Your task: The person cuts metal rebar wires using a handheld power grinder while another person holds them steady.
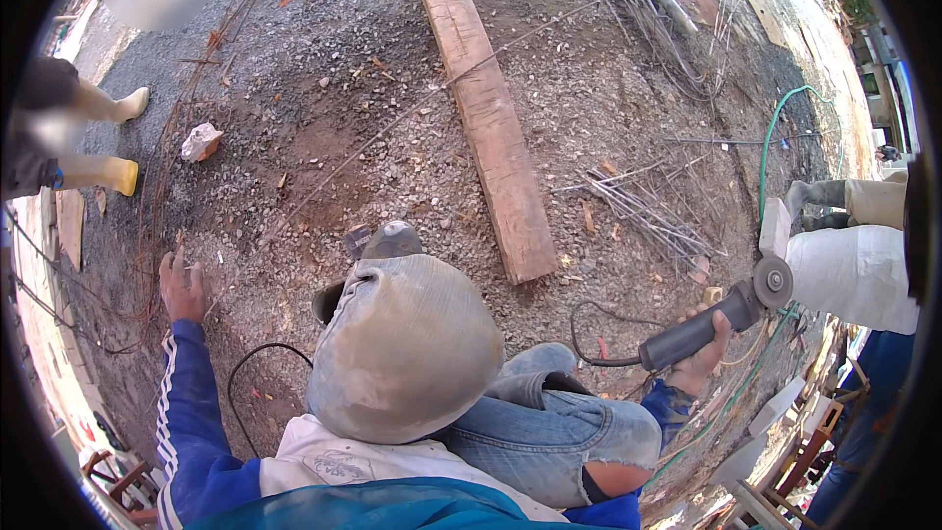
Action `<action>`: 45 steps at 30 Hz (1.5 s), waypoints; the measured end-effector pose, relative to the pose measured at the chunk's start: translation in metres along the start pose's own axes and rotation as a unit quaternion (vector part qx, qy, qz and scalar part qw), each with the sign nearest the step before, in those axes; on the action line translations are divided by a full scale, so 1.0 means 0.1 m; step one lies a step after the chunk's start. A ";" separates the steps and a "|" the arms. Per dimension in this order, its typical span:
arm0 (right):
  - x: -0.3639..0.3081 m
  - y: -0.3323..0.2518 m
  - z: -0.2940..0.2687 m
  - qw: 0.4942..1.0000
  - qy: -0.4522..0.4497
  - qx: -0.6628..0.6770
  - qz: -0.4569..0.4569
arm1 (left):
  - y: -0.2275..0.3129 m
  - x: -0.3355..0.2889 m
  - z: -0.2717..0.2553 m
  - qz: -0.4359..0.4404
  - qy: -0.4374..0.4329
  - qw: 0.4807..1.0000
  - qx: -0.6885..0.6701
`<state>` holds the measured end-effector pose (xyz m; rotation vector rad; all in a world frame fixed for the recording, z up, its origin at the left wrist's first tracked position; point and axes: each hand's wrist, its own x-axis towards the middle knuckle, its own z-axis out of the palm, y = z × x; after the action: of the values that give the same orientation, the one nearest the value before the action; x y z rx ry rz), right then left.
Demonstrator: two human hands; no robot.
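My right hand (699, 361) grips a dark angle grinder (679, 339) by its body, off to my right. Its round disc (773, 281) faces up, close to a pale block-like piece (775, 228). A black cord (589, 353) loops from the grinder's rear end. On the far left my left hand (183, 287) is stretched out with its fingers apart and nothing in it. Beside that hand run thin rusty wires (155, 236) along the gravel. My bent knee (402, 348), in worn trousers, rises between the two arms.
A thick wooden plank (491, 137) lies ahead with a thin rod (392, 123) across it. Short metal rods (653, 211) are piled to its right. A pale stone (201, 142) sits left. People stand at both sides, one in yellow boots (120, 175). A green hose (768, 142) curves at right.
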<state>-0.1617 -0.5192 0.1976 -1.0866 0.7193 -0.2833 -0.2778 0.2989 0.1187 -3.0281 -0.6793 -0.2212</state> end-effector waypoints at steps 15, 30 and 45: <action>-0.34 0.06 0.50 0.990 0.042 -0.130 0.030 | 3.62 1.85 1.28 0.062 -0.375 0.897 -0.226; -0.12 0.25 0.81 0.987 -0.013 -0.156 0.036 | 2.52 2.04 0.56 0.223 0.028 0.926 -0.303; -0.07 0.07 0.60 0.991 -0.025 -0.131 0.017 | 2.42 1.67 0.53 0.264 -0.014 0.925 -0.272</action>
<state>-0.1281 -0.4698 0.2107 -1.3251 0.7440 -0.1338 -0.0186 0.1539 0.0909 -3.5837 0.2775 -0.3987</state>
